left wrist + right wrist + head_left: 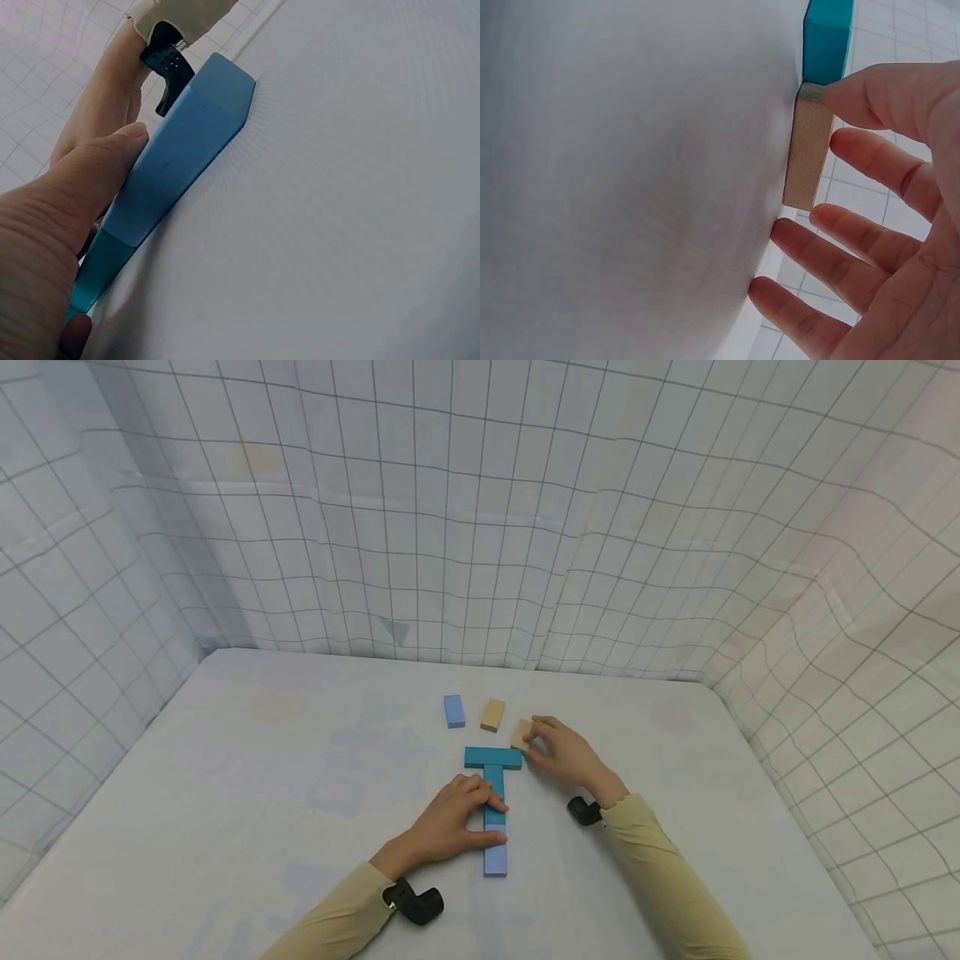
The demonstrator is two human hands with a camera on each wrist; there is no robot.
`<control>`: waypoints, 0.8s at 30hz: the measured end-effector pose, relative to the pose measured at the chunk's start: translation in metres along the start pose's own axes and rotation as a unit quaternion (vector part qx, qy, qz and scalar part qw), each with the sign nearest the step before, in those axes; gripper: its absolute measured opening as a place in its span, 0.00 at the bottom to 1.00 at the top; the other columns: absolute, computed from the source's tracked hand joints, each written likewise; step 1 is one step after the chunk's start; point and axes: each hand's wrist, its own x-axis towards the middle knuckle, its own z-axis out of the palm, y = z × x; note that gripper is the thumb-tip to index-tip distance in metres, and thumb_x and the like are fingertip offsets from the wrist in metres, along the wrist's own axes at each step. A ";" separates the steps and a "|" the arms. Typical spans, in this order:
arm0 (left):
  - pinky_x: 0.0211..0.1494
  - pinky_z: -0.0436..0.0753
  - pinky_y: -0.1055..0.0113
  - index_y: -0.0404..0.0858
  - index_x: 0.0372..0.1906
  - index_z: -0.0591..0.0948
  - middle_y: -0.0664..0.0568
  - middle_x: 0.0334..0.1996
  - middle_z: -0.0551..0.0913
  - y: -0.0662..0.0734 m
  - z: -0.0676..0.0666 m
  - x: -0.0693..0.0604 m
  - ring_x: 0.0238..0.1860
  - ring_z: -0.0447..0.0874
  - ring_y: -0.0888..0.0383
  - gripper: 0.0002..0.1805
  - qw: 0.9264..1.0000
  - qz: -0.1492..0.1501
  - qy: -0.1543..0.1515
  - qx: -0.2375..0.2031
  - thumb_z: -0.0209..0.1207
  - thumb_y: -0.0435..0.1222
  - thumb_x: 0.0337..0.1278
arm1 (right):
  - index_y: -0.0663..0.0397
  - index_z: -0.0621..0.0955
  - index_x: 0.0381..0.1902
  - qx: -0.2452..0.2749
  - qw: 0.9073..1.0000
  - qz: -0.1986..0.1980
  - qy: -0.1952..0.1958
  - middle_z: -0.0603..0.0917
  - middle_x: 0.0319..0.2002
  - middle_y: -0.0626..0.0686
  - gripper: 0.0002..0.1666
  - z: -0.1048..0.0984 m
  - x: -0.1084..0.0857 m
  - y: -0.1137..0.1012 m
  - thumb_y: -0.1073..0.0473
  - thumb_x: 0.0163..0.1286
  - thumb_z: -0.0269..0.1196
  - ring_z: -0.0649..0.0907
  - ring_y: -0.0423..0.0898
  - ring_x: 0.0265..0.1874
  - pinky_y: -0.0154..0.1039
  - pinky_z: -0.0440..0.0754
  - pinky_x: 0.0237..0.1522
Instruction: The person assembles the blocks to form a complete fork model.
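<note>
Teal blocks (492,758) form a T shape on the table, with a blue block (496,860) (176,150) continuing the stem towards the person. My left hand (448,822) lies over the stem, its thumb on the blue block and its fingers across the teal part (101,270). At the right end of the teal crossbar (827,41), my right hand (561,752) (885,247) holds a light wooden block (521,733) (807,146) between thumb and fingers. That block stands close against the teal end, at a slant in the head view.
Behind the crossbar lie a second blue block (454,712) and another wooden block (492,715). The table (315,710) has a white cover. White grid-patterned cloth (450,527) hangs behind it and along both sides.
</note>
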 end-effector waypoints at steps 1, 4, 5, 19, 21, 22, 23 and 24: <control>0.61 0.64 0.53 0.51 0.47 0.82 0.61 0.51 0.73 0.000 0.000 0.000 0.58 0.65 0.57 0.21 1.000 0.001 0.001 -0.001 0.64 0.57 0.51 | 0.54 0.81 0.42 0.000 1.000 0.000 0.000 0.73 0.59 0.61 0.10 0.000 0.000 0.000 0.58 0.63 0.66 0.74 0.57 0.58 0.52 0.73 0.54; 0.61 0.65 0.51 0.50 0.47 0.82 0.61 0.51 0.74 0.000 0.000 0.000 0.58 0.65 0.56 0.21 1.000 0.003 0.004 -0.003 0.64 0.56 0.52 | 0.54 0.81 0.42 0.000 1.000 0.003 -0.001 0.73 0.59 0.61 0.10 0.000 0.000 -0.001 0.58 0.63 0.66 0.74 0.57 0.58 0.52 0.72 0.54; 0.61 0.65 0.51 0.50 0.47 0.82 0.61 0.51 0.74 0.001 0.000 0.000 0.59 0.65 0.56 0.21 1.000 0.004 0.004 -0.004 0.64 0.56 0.52 | 0.54 0.81 0.42 0.000 1.000 0.005 -0.003 0.73 0.59 0.61 0.10 0.000 0.000 -0.001 0.58 0.63 0.66 0.74 0.57 0.58 0.52 0.72 0.54; 0.63 0.63 0.49 0.51 0.47 0.82 0.57 0.54 0.73 0.001 0.000 -0.001 0.63 0.63 0.53 0.21 1.000 -0.006 0.001 -0.007 0.64 0.57 0.51 | 0.58 0.80 0.50 -0.002 1.000 -0.001 -0.026 0.72 0.61 0.61 0.14 -0.008 0.004 -0.005 0.64 0.67 0.58 0.71 0.57 0.60 0.53 0.69 0.58; 0.62 0.63 0.50 0.51 0.47 0.82 0.58 0.53 0.73 0.001 0.000 -0.001 0.62 0.63 0.54 0.21 1.000 -0.004 0.004 -0.005 0.64 0.57 0.51 | 0.59 0.79 0.53 0.004 1.000 -0.010 -0.024 0.72 0.61 0.61 0.16 -0.009 0.006 -0.006 0.64 0.68 0.56 0.70 0.57 0.61 0.53 0.68 0.58; 0.62 0.63 0.50 0.51 0.47 0.82 0.58 0.53 0.73 0.001 0.000 -0.001 0.61 0.63 0.54 0.21 1.000 -0.004 0.004 -0.005 0.64 0.57 0.51 | 0.59 0.78 0.54 0.007 1.000 -0.011 -0.023 0.73 0.61 0.60 0.16 -0.009 0.008 -0.006 0.64 0.69 0.55 0.70 0.57 0.61 0.52 0.68 0.59; 0.62 0.63 0.50 0.51 0.47 0.82 0.59 0.53 0.73 0.001 0.000 -0.001 0.61 0.63 0.54 0.21 1.000 -0.004 0.004 -0.006 0.64 0.57 0.51 | 0.59 0.78 0.55 0.010 1.000 -0.013 -0.022 0.73 0.61 0.59 0.17 -0.009 0.009 -0.007 0.64 0.70 0.55 0.70 0.56 0.61 0.52 0.67 0.59; 0.63 0.63 0.50 0.51 0.47 0.82 0.58 0.53 0.73 0.000 0.001 -0.001 0.62 0.63 0.53 0.21 1.000 -0.003 0.004 -0.007 0.64 0.57 0.51 | 0.59 0.78 0.55 0.011 1.000 -0.014 -0.022 0.73 0.61 0.59 0.17 -0.009 0.011 -0.007 0.64 0.70 0.54 0.70 0.56 0.61 0.52 0.67 0.59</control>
